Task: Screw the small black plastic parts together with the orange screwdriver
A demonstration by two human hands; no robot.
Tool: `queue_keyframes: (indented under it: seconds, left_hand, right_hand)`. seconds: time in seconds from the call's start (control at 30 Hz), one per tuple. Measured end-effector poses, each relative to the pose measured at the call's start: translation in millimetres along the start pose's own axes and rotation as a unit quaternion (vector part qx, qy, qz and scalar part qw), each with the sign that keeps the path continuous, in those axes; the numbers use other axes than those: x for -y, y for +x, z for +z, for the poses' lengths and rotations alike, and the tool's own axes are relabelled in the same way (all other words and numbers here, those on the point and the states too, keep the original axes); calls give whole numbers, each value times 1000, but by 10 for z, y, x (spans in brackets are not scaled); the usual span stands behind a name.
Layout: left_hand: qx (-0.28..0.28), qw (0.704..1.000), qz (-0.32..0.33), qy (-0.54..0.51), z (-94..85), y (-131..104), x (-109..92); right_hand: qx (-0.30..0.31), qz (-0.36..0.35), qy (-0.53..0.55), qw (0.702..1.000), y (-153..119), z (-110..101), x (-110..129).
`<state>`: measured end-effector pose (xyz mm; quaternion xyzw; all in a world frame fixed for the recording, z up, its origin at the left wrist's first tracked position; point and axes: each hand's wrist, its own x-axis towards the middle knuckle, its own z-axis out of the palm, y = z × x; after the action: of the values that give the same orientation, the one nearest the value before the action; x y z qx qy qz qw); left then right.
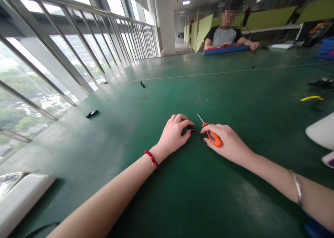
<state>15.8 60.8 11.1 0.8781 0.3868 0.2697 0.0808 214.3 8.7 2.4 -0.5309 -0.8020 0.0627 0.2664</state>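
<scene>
On the green table [161,99], my left hand [177,128] curls its fingers and thumb round a small black part [191,128], which is partly hidden by the fingers. Just to the right, my right hand [221,137] holds a screwdriver [214,139] with an orange and black handle. The handle lies between thumb and fingers, and the thin metal shaft points forward and slightly left. Its tip is near the black part but apart from it.
Small black pieces lie at the left [92,114] and farther back [142,84]. A white object [28,199] is at the near left. A person [225,36] sits opposite behind a blue tray [227,50]. A yellow item [311,98] lies right; a metal railing [78,26] runs left.
</scene>
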Motion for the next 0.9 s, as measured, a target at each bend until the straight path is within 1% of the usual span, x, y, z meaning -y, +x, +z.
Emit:
queue_keyframes:
  seconds: [0.2,0.43,0.77,0.9]
  left_hand:
    - [2,1000,-16,-14,-2,9,0]
    - [1,999,-20,-35,-17,8,3]
    - [-18,998,-25,-52,-17,16,13]
    - [-49,997,-19,-58,-7,13,39]
  right_hand:
    - [6,2,6,1000,1,7,-7]
    - [12,1,13,1000,-7,1,-5]
    - [6,-7,7,1000,-1,2,-12]
    - [0,-1,12,1000,-7,-12,11]
